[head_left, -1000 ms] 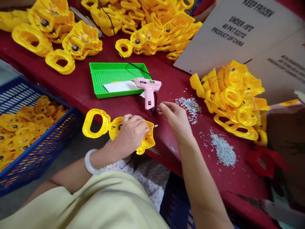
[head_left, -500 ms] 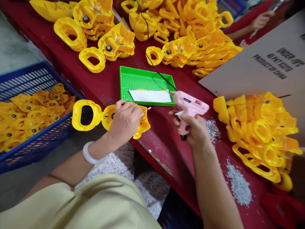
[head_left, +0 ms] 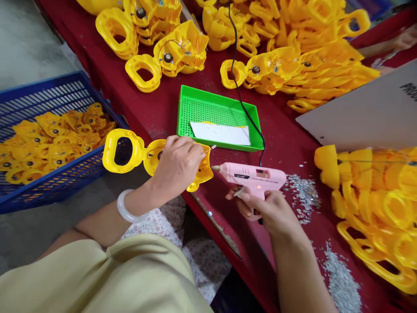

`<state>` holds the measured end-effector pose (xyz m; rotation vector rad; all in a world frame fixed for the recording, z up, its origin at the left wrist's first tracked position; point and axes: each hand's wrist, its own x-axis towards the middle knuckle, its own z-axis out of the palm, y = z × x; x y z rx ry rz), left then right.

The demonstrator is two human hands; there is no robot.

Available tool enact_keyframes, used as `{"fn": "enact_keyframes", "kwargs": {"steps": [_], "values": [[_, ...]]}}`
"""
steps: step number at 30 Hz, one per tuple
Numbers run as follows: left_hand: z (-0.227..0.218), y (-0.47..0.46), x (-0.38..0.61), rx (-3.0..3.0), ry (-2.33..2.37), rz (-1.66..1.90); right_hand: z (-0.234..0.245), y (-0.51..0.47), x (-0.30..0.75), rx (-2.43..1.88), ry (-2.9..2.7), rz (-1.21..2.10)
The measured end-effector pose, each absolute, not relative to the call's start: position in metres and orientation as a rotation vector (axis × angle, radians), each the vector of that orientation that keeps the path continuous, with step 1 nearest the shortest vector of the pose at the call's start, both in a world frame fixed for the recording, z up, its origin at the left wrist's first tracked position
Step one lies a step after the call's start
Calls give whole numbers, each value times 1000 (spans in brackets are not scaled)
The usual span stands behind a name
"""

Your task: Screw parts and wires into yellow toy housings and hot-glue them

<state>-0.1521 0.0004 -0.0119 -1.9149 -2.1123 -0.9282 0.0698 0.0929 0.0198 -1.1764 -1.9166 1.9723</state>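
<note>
**Both grips closed, working close together**

I'm seeing the left hand (head_left: 177, 169) gripping a yellow plastic part (head_left: 203, 174) with its fingers curled tightly over it, the part's open loop sticking out to the left of the grip. A white bangle (head_left: 125, 206) is sitting on the wrist behind that hand. The right hand (head_left: 270, 208) is wrapped closed around the handle of a pink glue gun (head_left: 250, 176), whose nozzle is pointing left, right at the yellow part. From up here, I can't quite tell whether the tip is touching it.

Ahead of the grips, a green tray (head_left: 185, 117) holding white paper (head_left: 220, 133) is sitting on the red table (head_left: 280, 130). Left of the loop, a blue crate (head_left: 48, 80) is holding more yellow parts (head_left: 55, 134). To the right of the right hand, silver flakes (head_left: 302, 195) are lying beside a heap of yellow parts (head_left: 371, 204).
</note>
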Motion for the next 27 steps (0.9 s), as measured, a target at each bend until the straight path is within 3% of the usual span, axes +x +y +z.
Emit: {"fn": "enact_keyframes", "kwargs": {"steps": [27], "values": [[-12, 0, -152, -1890, -2120, -944, 34, 99, 58, -1266, -2121, 1932]]}}
